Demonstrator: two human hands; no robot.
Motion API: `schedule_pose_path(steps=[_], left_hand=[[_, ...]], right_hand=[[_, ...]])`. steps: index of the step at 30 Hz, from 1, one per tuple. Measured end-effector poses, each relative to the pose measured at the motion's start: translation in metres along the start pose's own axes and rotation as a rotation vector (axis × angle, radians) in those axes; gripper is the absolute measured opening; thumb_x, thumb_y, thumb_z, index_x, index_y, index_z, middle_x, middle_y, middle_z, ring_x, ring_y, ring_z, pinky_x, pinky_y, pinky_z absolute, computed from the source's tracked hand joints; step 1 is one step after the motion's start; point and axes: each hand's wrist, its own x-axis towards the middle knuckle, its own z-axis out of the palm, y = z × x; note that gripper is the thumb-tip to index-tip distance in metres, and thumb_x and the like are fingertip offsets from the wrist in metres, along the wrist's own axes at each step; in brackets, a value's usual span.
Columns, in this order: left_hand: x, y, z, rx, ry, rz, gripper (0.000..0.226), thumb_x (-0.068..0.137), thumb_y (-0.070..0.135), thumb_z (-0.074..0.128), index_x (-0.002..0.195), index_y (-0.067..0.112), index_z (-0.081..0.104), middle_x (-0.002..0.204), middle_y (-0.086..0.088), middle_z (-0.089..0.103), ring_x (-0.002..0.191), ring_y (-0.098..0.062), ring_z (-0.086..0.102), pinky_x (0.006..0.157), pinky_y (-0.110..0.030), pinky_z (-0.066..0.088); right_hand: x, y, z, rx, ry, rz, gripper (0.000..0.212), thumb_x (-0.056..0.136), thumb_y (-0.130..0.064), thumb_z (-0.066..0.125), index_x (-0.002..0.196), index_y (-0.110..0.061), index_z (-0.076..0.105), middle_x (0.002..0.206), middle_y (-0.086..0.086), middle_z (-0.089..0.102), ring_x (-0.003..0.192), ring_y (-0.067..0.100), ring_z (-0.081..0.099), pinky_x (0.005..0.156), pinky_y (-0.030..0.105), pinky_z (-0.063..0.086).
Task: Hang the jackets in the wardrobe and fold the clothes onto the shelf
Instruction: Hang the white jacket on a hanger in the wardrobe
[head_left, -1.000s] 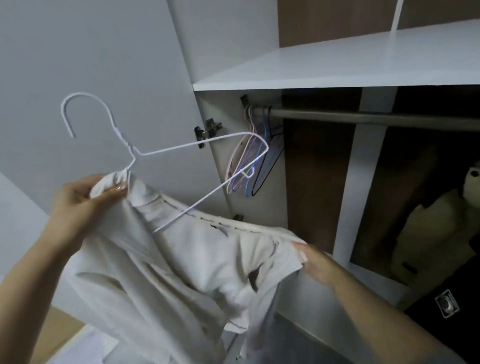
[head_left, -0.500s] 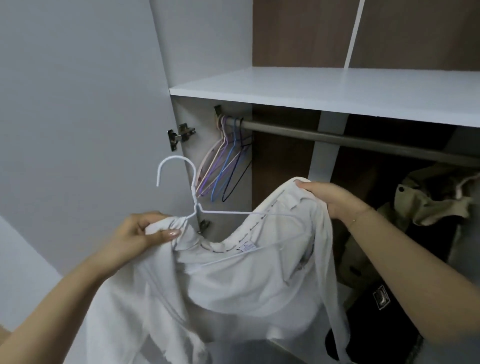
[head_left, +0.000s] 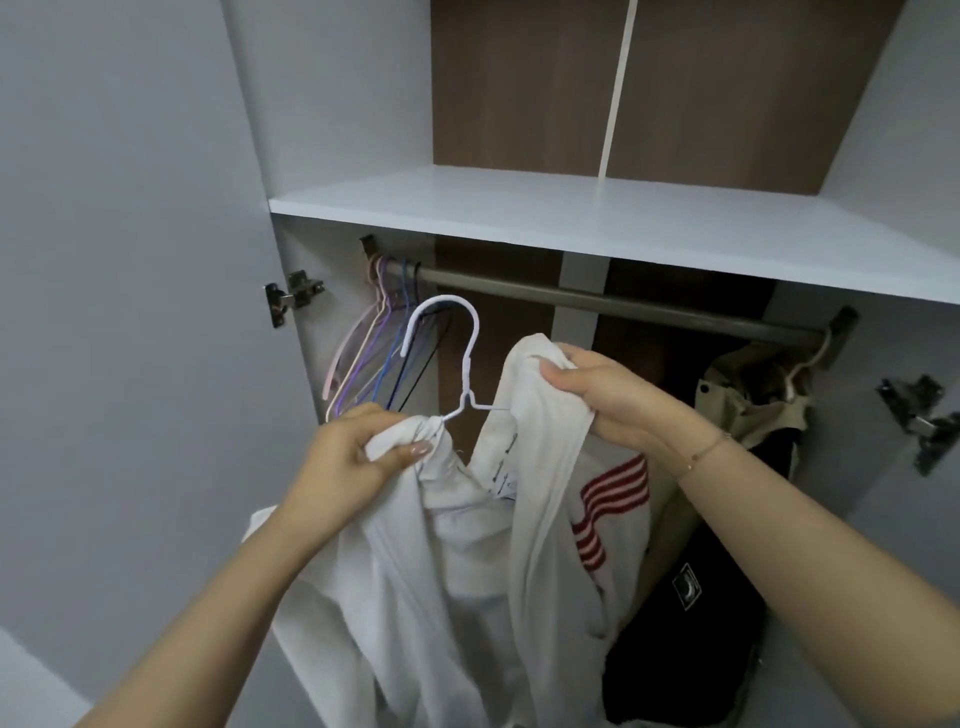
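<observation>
Left hand (head_left: 358, 457) fingers pinch white jacket (head_left: 467, 571) collar at hanger (head_left: 457, 364) neck; right hand (head_left: 597, 395) grips the other shoulder bunched. Jacket is mid-air below the rail (head_left: 623, 306), not hung. Risk: right shoulder likely not seated on wire, so it slides off when released.

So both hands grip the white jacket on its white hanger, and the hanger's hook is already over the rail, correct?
Not quite. The head view shows the left hand and right hand gripping the white jacket, but the white hanger has its hook below the rail, not over it.
</observation>
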Motion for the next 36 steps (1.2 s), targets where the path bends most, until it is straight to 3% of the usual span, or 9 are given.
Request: schedule_pose_path(steps=[3, 10, 13, 17, 23, 26, 31, 34, 36], left_hand=[[0.013, -0.001, -0.011, -0.055, -0.061, 0.048, 0.016, 0.079, 0.015, 0.077, 0.087, 0.028, 0.074, 0.078, 0.001, 0.062, 0.078, -0.003, 0.057, 0.071, -0.013, 0.039], [0.042, -0.005, -0.015, -0.112, -0.420, 0.124, 0.012, 0.081, 0.020, 0.076, 0.092, 0.025, 0.077, 0.087, 0.000, 0.065, 0.079, -0.006, 0.062, 0.074, -0.023, 0.046], [0.054, -0.013, -0.022, -0.124, -0.618, 0.172, 0.010, 0.083, 0.018, 0.074, 0.090, 0.012, 0.077, 0.088, -0.006, 0.065, 0.081, -0.016, 0.063, 0.077, -0.034, 0.049], [0.075, -0.033, -0.053, -0.268, -0.764, 0.120, 0.011, 0.082, 0.012, 0.074, 0.083, 0.023, 0.078, 0.082, 0.008, 0.065, 0.076, -0.006, 0.062, 0.070, -0.019, 0.046], [0.100, -0.075, -0.090, -0.280, -0.699, -0.031, 0.012, 0.082, 0.020, 0.078, 0.089, 0.011, 0.078, 0.088, -0.010, 0.073, 0.081, -0.022, 0.068, 0.071, -0.025, 0.052], [0.101, -0.080, -0.086, -0.346, -0.669, -0.127, 0.034, 0.074, 0.039, 0.081, 0.097, 0.014, 0.078, 0.094, -0.012, 0.075, 0.083, -0.023, 0.071, 0.072, -0.027, 0.055], [0.101, -0.070, -0.052, -0.137, -0.630, -0.054, 0.012, 0.081, 0.020, 0.076, 0.088, 0.029, 0.079, 0.091, 0.002, 0.075, 0.081, -0.013, 0.070, 0.071, -0.022, 0.051], [0.101, -0.079, -0.063, -0.163, -0.559, -0.083, 0.017, 0.082, 0.013, 0.075, 0.083, 0.030, 0.079, 0.088, 0.000, 0.075, 0.076, -0.011, 0.068, 0.066, -0.016, 0.048], [0.101, -0.086, -0.076, -0.214, -0.492, -0.111, 0.010, 0.079, 0.019, 0.075, 0.084, 0.027, 0.079, 0.087, -0.005, 0.074, 0.075, -0.013, 0.067, 0.069, -0.024, 0.048]], right_hand=[[-0.005, -0.005, -0.001, 0.004, -0.034, -0.133, 0.026, 0.099, -0.010, 0.054, 0.121, -0.019, 0.064, 0.112, 0.006, 0.071, 0.103, 0.020, 0.068, 0.092, 0.035, 0.056], [-0.010, -0.059, -0.023, 0.717, 0.214, -0.420, 0.018, 0.098, 0.002, 0.048, 0.105, 0.000, 0.064, 0.085, 0.014, 0.074, 0.074, 0.020, 0.073, 0.067, 0.031, 0.060], [-0.006, -0.062, -0.027, 0.356, 0.336, -0.386, 0.020, 0.098, -0.002, 0.052, 0.112, -0.005, 0.067, 0.089, 0.009, 0.074, 0.074, 0.018, 0.070, 0.065, 0.029, 0.058], [-0.004, -0.047, -0.037, -0.136, 0.393, -0.267, 0.017, 0.097, -0.005, 0.056, 0.101, -0.011, 0.072, 0.084, 0.000, 0.073, 0.073, 0.012, 0.067, 0.060, 0.018, 0.052], [-0.020, -0.035, -0.054, -0.538, 0.325, -0.159, 0.037, 0.091, 0.009, 0.049, 0.084, -0.015, 0.076, 0.089, 0.005, 0.075, 0.083, 0.015, 0.068, 0.072, 0.024, 0.053], [-0.015, -0.037, -0.041, -0.530, 0.342, -0.187, 0.040, 0.092, 0.009, 0.045, 0.088, -0.016, 0.076, 0.094, 0.003, 0.076, 0.090, 0.015, 0.070, 0.074, 0.022, 0.054], [0.000, -0.053, -0.018, -0.455, 0.293, -0.178, 0.036, 0.093, 0.005, 0.048, 0.095, -0.016, 0.078, 0.098, 0.004, 0.076, 0.093, 0.017, 0.071, 0.074, 0.022, 0.056], [-0.009, -0.062, -0.033, -0.550, 0.263, -0.085, 0.035, 0.093, 0.006, 0.048, 0.094, -0.013, 0.077, 0.098, 0.011, 0.075, 0.097, 0.028, 0.070, 0.085, 0.038, 0.056], [-0.019, -0.062, -0.048, -0.613, 0.248, -0.022, 0.034, 0.093, 0.006, 0.048, 0.095, -0.011, 0.077, 0.101, 0.014, 0.074, 0.100, 0.034, 0.069, 0.092, 0.047, 0.054]])
